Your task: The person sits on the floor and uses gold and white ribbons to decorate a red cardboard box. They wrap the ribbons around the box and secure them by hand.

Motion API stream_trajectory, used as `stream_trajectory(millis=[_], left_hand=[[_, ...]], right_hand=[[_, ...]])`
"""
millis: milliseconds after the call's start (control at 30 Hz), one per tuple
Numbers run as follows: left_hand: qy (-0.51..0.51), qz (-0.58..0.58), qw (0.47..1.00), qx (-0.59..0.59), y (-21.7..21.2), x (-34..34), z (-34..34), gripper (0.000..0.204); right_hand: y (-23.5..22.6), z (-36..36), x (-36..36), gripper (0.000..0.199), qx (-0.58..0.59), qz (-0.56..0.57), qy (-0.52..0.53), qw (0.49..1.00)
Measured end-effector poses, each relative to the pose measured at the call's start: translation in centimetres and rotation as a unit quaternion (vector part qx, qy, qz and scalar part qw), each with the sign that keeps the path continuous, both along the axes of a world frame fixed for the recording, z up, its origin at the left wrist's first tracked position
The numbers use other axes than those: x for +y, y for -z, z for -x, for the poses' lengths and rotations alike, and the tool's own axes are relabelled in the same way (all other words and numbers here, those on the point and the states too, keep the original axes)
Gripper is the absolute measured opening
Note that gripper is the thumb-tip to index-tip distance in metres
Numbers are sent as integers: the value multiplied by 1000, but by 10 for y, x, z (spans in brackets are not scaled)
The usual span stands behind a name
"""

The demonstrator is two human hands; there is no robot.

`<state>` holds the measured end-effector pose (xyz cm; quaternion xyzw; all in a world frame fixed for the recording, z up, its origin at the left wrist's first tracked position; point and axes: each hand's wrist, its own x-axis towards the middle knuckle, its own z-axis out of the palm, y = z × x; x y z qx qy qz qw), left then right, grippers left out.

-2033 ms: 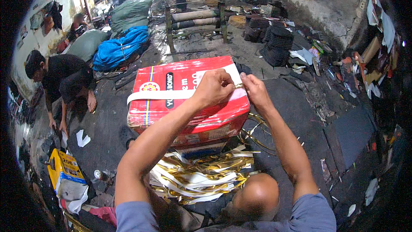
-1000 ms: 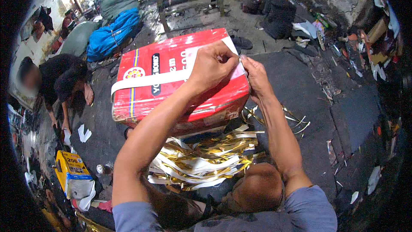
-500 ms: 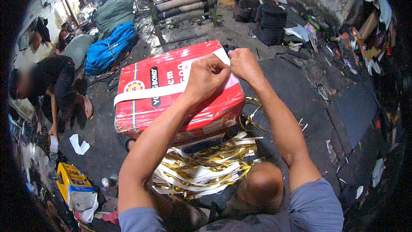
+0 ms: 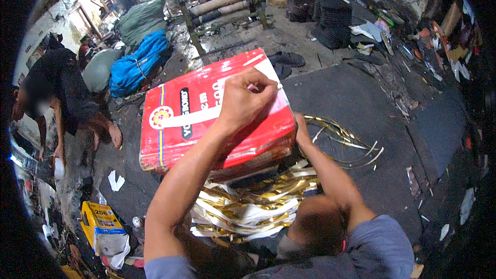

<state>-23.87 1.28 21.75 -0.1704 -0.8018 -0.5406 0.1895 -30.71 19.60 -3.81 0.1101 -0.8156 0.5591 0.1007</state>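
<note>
From above, the person's left hand [image 4: 245, 101] lies on top of a big red rectangular tin [image 4: 212, 116], fingers curled and pinched down on the white band [image 4: 194, 116] that runs across the tin's upper face, near its far right corner. The right hand [image 4: 300, 130] is pressed flat against the tin's right side, mostly hidden behind that edge, so whether it grips anything there I cannot tell. The two hands are apart, one above the tin and one at its flank. The tin sits tilted on a heap of gold and white strips [image 4: 248, 209] just in front of the person's knees, and loose gold strips [image 4: 346, 139] trail off to the right over the dark floor [image 4: 361, 98]. To the left another person in a black shirt [image 4: 64, 90] bends low to the ground. A yellow carton [image 4: 103, 225] lies at lower left, near scraps of white paper [image 4: 114, 181]. Farther back rests a blue bundle [image 4: 139, 64], with dark stacked piles [image 4: 330, 18] beyond.
</note>
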Motion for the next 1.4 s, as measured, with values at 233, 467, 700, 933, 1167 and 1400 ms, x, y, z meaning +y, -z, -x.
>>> stream_trajectory(millis=[233, 467, 700, 933, 1167, 1400], left_hand=[[2, 9, 1000, 4, 2, 7, 1, 8], [-22, 3, 999, -47, 1, 2, 0, 7], [-2, -5, 999, -31, -1, 5, 1, 6], [-15, -1, 1000, -25, 8, -10, -5, 7], [13, 101, 989, 109, -7, 5, 0, 6], [56, 194, 956, 212, -4, -6, -4, 17]], right_hand=[[89, 2, 3, 29, -57, -11, 80, 995], [143, -7, 14, 26, -142, -196, 59, 968], [192, -29, 42, 27, -192, -313, 78, 927], [132, -64, 33, 38, -304, -290, 121, 899], [154, -57, 78, 41, -274, -331, 174, 886], [138, -53, 88, 38, -308, -332, 176, 874]])
